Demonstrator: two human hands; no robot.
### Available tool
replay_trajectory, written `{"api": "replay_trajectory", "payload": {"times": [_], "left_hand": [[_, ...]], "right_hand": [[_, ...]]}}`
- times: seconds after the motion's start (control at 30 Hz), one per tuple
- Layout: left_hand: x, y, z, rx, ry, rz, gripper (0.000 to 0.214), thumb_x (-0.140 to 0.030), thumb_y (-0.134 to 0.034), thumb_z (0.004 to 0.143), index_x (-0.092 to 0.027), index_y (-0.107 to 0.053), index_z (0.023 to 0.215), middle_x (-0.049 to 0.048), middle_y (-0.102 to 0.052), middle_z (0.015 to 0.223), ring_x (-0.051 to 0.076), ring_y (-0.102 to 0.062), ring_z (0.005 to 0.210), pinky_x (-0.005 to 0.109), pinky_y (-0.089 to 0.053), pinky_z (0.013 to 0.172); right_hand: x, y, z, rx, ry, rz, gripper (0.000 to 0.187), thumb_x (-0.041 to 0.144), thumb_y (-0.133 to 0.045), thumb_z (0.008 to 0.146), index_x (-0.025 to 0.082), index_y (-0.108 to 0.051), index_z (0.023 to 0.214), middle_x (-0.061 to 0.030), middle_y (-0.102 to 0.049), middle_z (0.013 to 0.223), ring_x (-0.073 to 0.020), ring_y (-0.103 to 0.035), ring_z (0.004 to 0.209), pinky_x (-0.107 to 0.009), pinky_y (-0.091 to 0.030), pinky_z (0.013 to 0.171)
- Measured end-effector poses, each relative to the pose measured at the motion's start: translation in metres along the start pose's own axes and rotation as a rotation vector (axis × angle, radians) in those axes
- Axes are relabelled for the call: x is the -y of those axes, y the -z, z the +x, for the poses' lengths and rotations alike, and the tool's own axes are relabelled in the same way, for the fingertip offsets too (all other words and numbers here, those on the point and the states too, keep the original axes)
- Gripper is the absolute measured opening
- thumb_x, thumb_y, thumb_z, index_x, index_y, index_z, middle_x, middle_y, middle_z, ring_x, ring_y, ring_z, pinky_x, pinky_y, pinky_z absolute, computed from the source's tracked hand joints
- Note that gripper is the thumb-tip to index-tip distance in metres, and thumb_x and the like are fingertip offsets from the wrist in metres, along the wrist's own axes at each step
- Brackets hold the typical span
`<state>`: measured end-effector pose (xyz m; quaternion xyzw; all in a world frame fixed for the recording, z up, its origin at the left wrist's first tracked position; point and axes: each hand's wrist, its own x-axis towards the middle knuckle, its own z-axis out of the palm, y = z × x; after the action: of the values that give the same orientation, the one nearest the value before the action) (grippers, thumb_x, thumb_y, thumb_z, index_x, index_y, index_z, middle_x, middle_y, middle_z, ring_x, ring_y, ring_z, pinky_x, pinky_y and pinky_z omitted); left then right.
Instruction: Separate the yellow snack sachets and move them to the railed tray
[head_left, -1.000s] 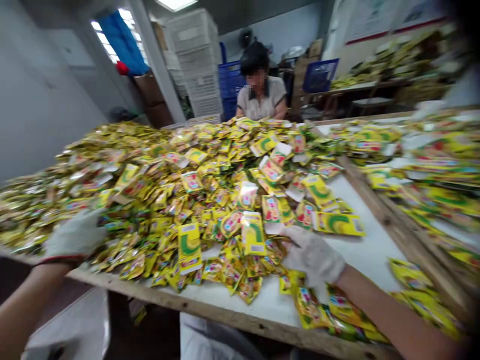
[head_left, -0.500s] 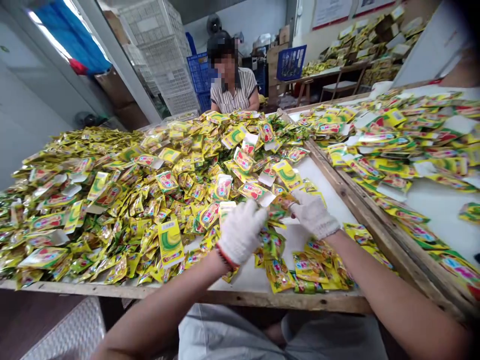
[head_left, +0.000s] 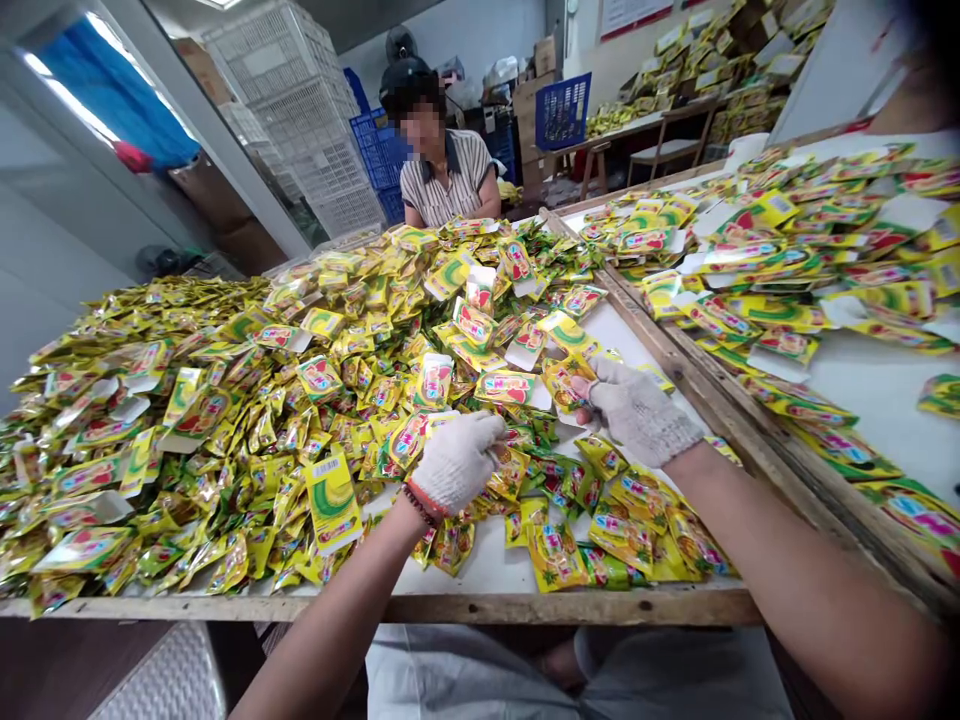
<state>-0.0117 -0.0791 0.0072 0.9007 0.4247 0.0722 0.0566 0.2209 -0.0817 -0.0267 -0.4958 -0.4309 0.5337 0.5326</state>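
My left hand (head_left: 459, 462), in a white knit glove with a beaded bracelet at the wrist, is closed with its fingertips together above a yellow packet (head_left: 511, 470). Whether it grips that packet is hard to see. Between the gloved thumb and fingers of my right hand (head_left: 637, 410), a small yellow-orange candy packet (head_left: 564, 384) is pinched. Several loose packets (head_left: 624, 522) lie on the white tabletop in front of my right forearm. A large heap of small packets (head_left: 277, 440) mixed with flat printed boxes (head_left: 334, 500) spreads to the left.
A wooden rim (head_left: 570, 606) edges the table nearest me, and a wooden divider (head_left: 675, 365) separates flat boxes (head_left: 780, 310) on the right. Across the heap sits a person in a striped shirt (head_left: 454, 180). White crates (head_left: 292, 110) and a blue basket (head_left: 562, 112) stand behind.
My left hand has moved left, away from my right. My right hand has shifted slightly right, and its packet now faces me more fully. The whole view has tilted a little.
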Motion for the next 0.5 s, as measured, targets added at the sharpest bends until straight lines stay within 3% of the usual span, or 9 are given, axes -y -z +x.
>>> {"api": "replay_trajectory", "payload": {"times": [0.13, 0.3, 0.4, 0.5], "left_hand": [[-0.004, -0.004, 0.003, 0.104, -0.039, 0.163, 0.027, -0.034, -0.062, 0.078, -0.022, -0.062, 0.102, 0.0065, -0.066, 0.095, 0.025, -0.061, 0.086, 0.032, -0.042, 0.071], [0.008, -0.007, -0.005, 0.211, -0.087, -0.072, 0.027, -0.049, -0.057, 0.083, -0.022, -0.062, 0.086, 0.0006, -0.063, 0.077, 0.017, -0.059, 0.074, 0.025, -0.038, 0.062], [0.01, -0.006, 0.0, 0.076, 0.011, -0.074, 0.027, -0.041, -0.043, 0.092, -0.021, -0.059, 0.083, 0.0011, -0.061, 0.08, 0.016, -0.058, 0.075, 0.025, -0.039, 0.065], [0.006, -0.012, 0.012, 0.035, 0.08, 0.103, 0.021, -0.042, -0.055, 0.084, -0.021, -0.059, 0.089, 0.0051, -0.061, 0.093, 0.022, -0.059, 0.087, 0.031, -0.041, 0.072]], "right_hand": [[0.002, -0.004, -0.002, -0.015, -0.019, -0.079, 0.019, 0.028, -0.067, 0.072, 0.022, -0.051, 0.08, 0.007, -0.054, 0.063, -0.0059, -0.054, 0.046, -0.014, -0.039, 0.038], [0.005, -0.007, -0.001, -0.039, 0.009, -0.133, 0.015, 0.026, -0.066, 0.073, 0.022, -0.055, 0.082, 0.0049, -0.059, 0.067, -0.0071, -0.056, 0.048, -0.015, -0.04, 0.039], [0.0, -0.004, 0.003, -0.02, 0.03, -0.108, 0.025, 0.028, -0.071, 0.071, 0.022, -0.058, 0.091, 0.0029, -0.064, 0.076, -0.0073, -0.056, 0.051, -0.016, -0.045, 0.044], [-0.005, -0.004, 0.004, 0.026, 0.042, -0.118, 0.029, 0.031, -0.071, 0.071, 0.021, -0.061, 0.097, -0.0002, -0.067, 0.083, -0.0108, -0.059, 0.06, -0.019, -0.05, 0.051]]}}
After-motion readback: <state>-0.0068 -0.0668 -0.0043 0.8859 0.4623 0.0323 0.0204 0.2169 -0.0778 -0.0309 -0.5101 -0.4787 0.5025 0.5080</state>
